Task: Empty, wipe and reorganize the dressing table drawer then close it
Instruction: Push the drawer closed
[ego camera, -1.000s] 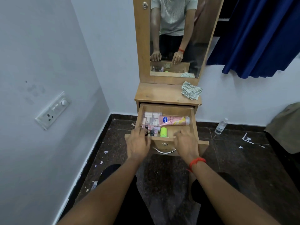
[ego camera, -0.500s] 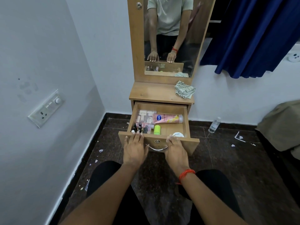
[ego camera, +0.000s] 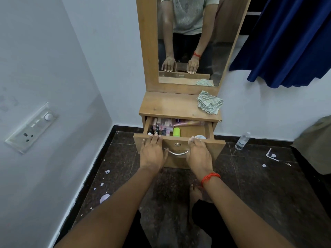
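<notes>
Flat-fingered, left hand (ego camera: 152, 153) and right hand (ego camera: 198, 154) press drawer front (ego camera: 215, 148).

On your wooden desk (ego camera: 170, 106) a checked cloth (ego camera: 209, 104) lies crumpled at the right rear corner. Its open drawer (ego camera: 211, 129) holds small bottles (ego camera: 157, 129) at left, a green container (ego camera: 176, 132), a pink tube (ego camera: 188, 123) along the back and a white jar (ego camera: 200, 137) at front right. On the dark tiled floor (ego camera: 250, 185) a clear plastic bottle (ego camera: 242, 141) sits near the wall among paper scraps (ego camera: 272, 155).

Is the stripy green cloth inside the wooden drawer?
No, the crumpled green-and-white striped cloth lies on the wooden dressing table top, above the open wooden drawer.
</notes>
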